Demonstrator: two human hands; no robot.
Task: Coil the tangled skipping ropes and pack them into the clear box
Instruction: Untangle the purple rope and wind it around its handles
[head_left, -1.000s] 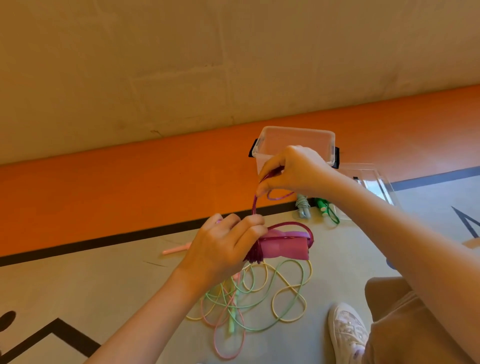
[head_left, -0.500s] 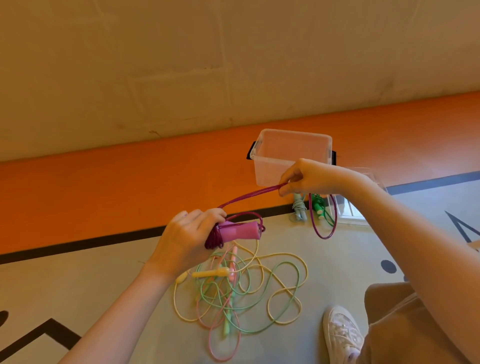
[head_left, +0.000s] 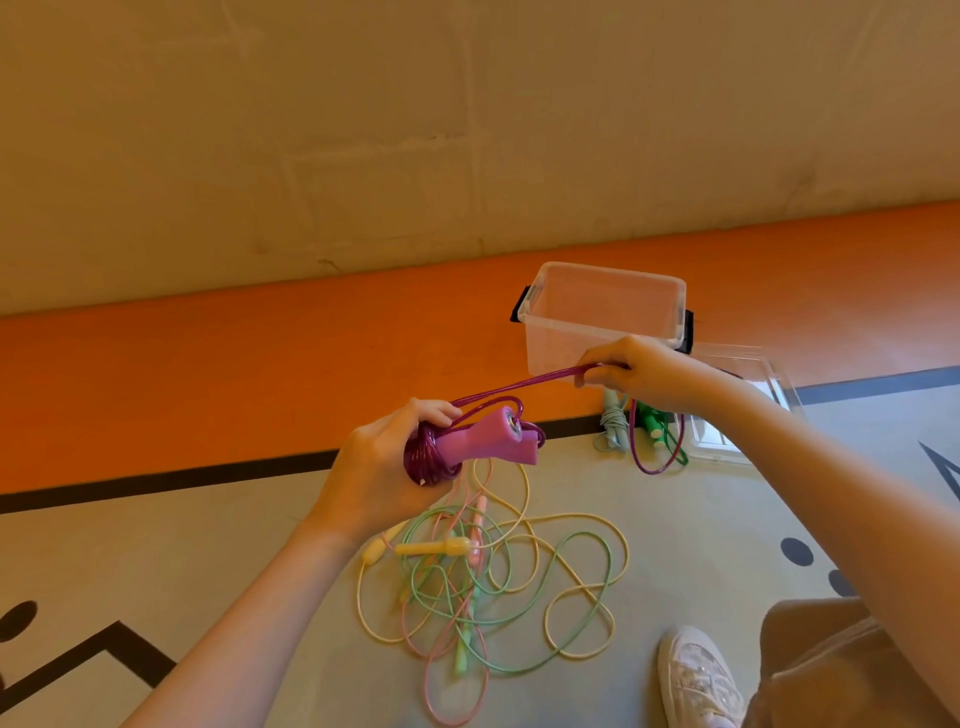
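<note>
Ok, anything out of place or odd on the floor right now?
Only the expected mess: the pastel yellow, green and pink ropes lie knotted together on the grey floor. The clear plastic box stands upright and looks empty, its lid beside it. Two coiled ropes sit outside it. Nothing looks damaged.

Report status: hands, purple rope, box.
Left hand grips purple rope coil and handles. Right hand pinches its loose end. Box open, empty. Pastel tangle on floor.

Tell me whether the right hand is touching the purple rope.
Touching. The head view shows the right hand pinching the purple rope between its fingers, the strand running taut to the left hand.
</note>
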